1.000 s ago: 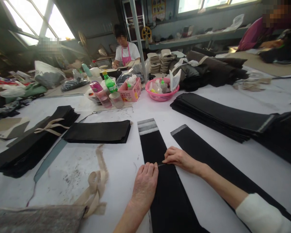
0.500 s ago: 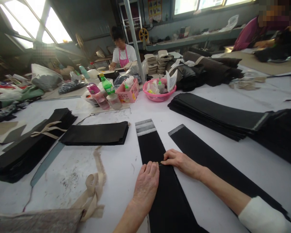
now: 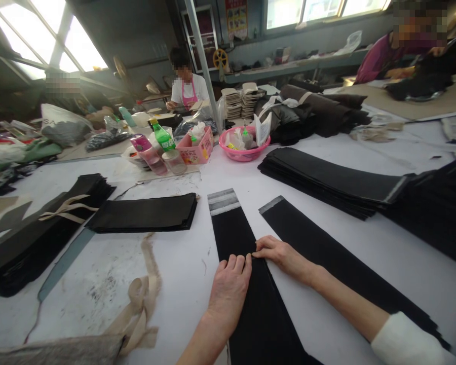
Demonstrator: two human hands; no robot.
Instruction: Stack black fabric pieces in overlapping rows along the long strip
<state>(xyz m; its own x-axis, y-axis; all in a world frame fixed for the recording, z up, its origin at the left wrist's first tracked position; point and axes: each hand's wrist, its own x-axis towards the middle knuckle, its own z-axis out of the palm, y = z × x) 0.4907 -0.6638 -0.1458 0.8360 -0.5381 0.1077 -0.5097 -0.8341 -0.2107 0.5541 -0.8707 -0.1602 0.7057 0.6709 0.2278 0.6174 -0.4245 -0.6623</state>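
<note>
A long black strip [image 3: 264, 309] lies on the white table, with a grey-banded end [image 3: 223, 201] pointing away from me. My left hand [image 3: 230, 284] rests on its left side, fingers pressed together and curled at the strip's surface. My right hand [image 3: 279, 256] pinches at the strip's right edge, its fingertips close beside those of my left hand. What lies between the fingertips is too small to tell. Right of it lies a second black strip [image 3: 338, 258] with a grey end, partly behind my right forearm.
Black stacks lie at the left [image 3: 140, 213] and right [image 3: 334, 175]. Further back stand a pink basket [image 3: 244, 154], a pink box [image 3: 195, 149], a green bottle [image 3: 162, 136] and a metal pole [image 3: 203, 56]. Beige ribbon [image 3: 142, 299] lies at front left. People sit beyond.
The view has shifted slightly, so the table things appear a little further left. Both hands stay at nearly the same place on the strip.
</note>
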